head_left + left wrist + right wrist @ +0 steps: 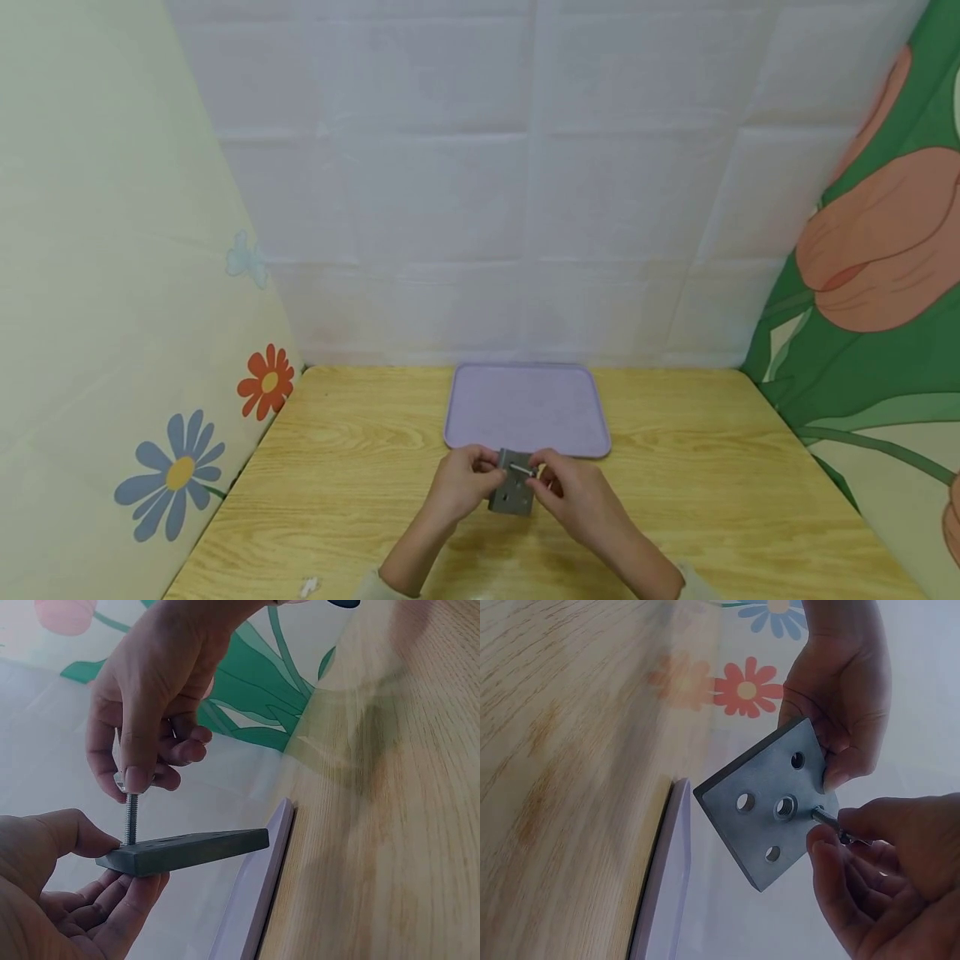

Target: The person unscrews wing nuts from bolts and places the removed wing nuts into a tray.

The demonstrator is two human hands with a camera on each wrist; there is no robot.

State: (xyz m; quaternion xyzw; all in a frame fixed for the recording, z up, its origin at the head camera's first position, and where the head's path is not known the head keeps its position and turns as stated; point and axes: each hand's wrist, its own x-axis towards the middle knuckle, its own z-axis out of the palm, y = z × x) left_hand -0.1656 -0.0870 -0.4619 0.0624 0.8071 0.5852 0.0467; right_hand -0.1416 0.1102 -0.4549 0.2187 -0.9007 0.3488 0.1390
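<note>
A grey metal plate [761, 814] with several round holes is held up above the table, tilted. My left hand [463, 485] grips it by one edge, thumb on the upper face and fingers beneath, as the left wrist view shows. Between the thumb and fingers of my right hand [576, 493] is the head end of a threaded bolt [131, 817]. In the left wrist view the bolt stands about square to the plate, its tip at the face beside my left thumb. The right wrist view has that tip at a hole near the plate's edge; how deep it sits I cannot tell.
A shallow lilac tray [525, 408] lies on the wood-grain table [360, 467], just beyond my hands. A small white scrap [309, 587] is near the front left. A white cloth [420, 183] hangs behind, with flower-printed panels at both sides.
</note>
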